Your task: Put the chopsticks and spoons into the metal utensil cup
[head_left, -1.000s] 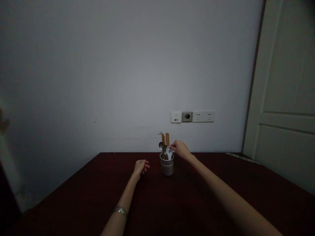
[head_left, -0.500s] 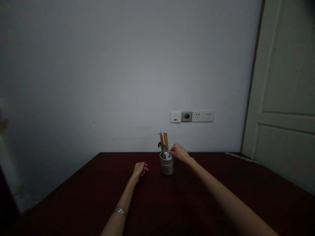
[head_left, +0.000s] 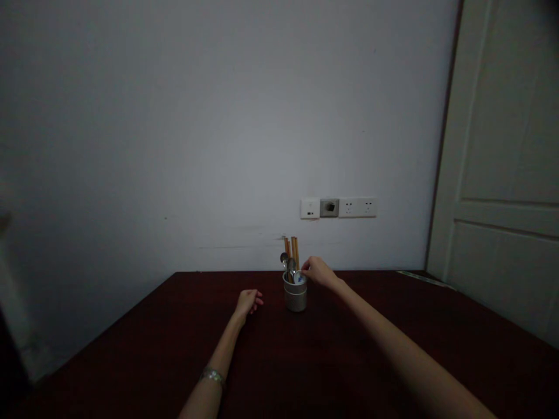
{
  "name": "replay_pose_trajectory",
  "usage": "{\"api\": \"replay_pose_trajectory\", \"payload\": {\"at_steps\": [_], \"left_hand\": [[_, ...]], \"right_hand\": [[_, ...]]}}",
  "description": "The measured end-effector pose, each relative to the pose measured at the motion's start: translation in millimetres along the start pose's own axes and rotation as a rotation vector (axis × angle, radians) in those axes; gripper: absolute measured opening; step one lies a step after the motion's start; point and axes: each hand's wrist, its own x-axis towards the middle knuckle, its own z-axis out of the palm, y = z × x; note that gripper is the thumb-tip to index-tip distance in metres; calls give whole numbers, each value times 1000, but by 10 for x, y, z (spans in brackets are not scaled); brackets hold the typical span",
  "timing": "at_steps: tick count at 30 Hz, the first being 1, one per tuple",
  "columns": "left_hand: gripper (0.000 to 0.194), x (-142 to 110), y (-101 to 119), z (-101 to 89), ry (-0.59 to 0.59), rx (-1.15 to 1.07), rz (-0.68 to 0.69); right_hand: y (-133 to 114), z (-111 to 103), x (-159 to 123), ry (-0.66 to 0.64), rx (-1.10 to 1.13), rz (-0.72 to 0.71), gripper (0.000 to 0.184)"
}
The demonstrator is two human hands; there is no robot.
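A grey metal cutlery holder [head_left: 296,300] stands upright on the dark red table [head_left: 279,355]. Several wooden chopsticks [head_left: 295,250] rise from it, along with metal spoons [head_left: 292,266] whose bowls point up. At its right side sits a white ceramic spoon [head_left: 299,277] with a blue pattern; its lower part is hidden inside. My right hand [head_left: 318,272] is closed in a pinch on the edge of this ceramic spoon. To the left of the holder, my left hand [head_left: 248,301] rests on the table, loosely curled with its fingers slightly apart and nothing in it.
Behind the table is a pale wall with a row of sockets and switches [head_left: 339,208]. A white panelled door [head_left: 502,233] stands to the right. A thin flat strip [head_left: 425,279] lies at the table's back right edge. A bracelet [head_left: 212,375] is on my left wrist.
The view has shifted very slightly. Both hands, the holder and the ceramic spoon stay practically in place.
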Motion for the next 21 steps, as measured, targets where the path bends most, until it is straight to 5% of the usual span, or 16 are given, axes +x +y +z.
{"api": "replay_pose_trajectory", "payload": {"at_steps": [14,21], "left_hand": [[22,78,-102,3,-10,52,77],[24,70,-135,23,14,92,129]], "right_hand": [[105,-25,-15,8,90,-21,25],[430,23,-178,92,274,71,36]]}}
